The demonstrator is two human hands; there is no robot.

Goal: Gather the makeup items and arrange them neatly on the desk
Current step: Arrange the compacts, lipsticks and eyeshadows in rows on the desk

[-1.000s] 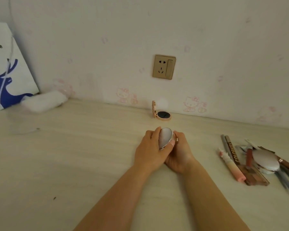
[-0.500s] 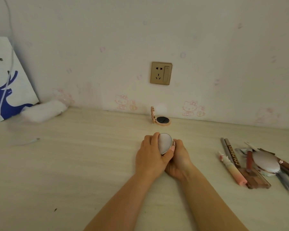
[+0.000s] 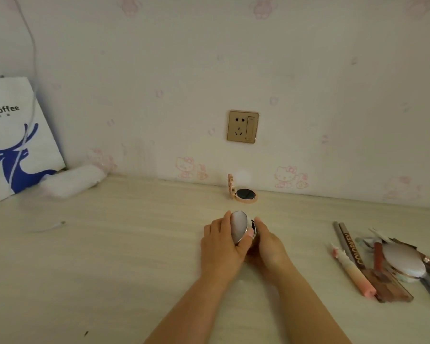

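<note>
Both hands hold a silver compact [image 3: 239,227] at mid-desk, directly in front of the wall socket [image 3: 243,126]. The left hand [image 3: 222,247] grips its raised lid, thumb on the lid's near edge; the right hand [image 3: 267,244] curls round the base. Compared with the earlier frames, the lid now stands apart from the base, showing a dark gap, where it lay nearly closed a second ago; hands and compact remain at the same spot. An open rose-gold compact [image 3: 243,193] sits below the socket against the wall. Right of the socket, near the desk's [image 3: 109,256] right edge, lies a cluster: a pink tube [image 3: 353,271], a brown pencil [image 3: 353,247], a palette [image 3: 392,286] and a white cushion case [image 3: 404,263]. Left of the socket, bare desktop extends to a coffee bag [image 3: 15,137] and a white roll [image 3: 72,181].
</note>
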